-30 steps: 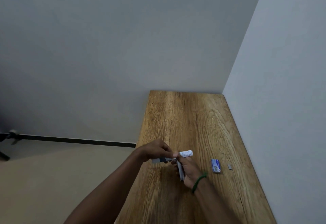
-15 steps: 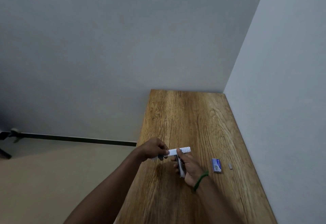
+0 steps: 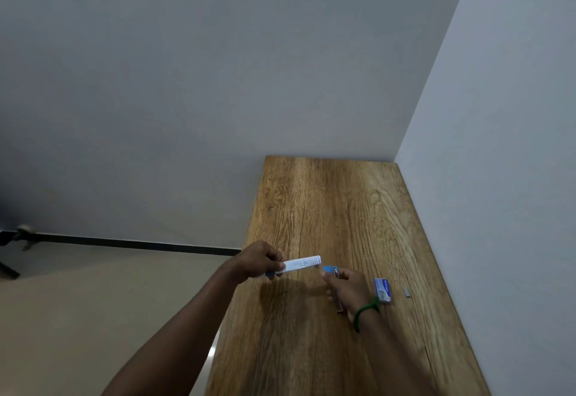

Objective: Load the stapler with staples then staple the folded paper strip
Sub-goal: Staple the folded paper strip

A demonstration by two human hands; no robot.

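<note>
The folded paper strip [image 3: 303, 263] is held in the air just above the bench [image 3: 327, 202], slightly below the middle of the frame, lying nearly level with its printed end pointing toward the right. The left hand [image 3: 261, 260] grips its other end, the fingers [image 3: 271, 254] curled over the top and the thumb pressing from below, so the hand is closed on the paper. Just to the lower right of the strip's free end sits the blue tip of the stapler [image 3: 329, 269], close beside the paper but apparently not touching it. The stapler's metal body runs down and to the right through the right hand [image 3: 349, 286], whose fingers wrap round it with the thumb near the blue tip; its lower end pokes out below the palm. I cannot tell whether the stapler is hinged open or closed. A green band [image 3: 367, 309] circles the right wrist. To the right of that hand a small blue and white staple box [image 3: 382, 291] lies flat on the bench, and a little farther right lies a small grey piece [image 3: 406, 291], too small to identify. The bench fits into the corner of pale grey walls [image 3: 218, 83]. At the lower left is a beige floor [image 3: 78, 317] with a black skirting line [image 3: 124, 243].
</note>
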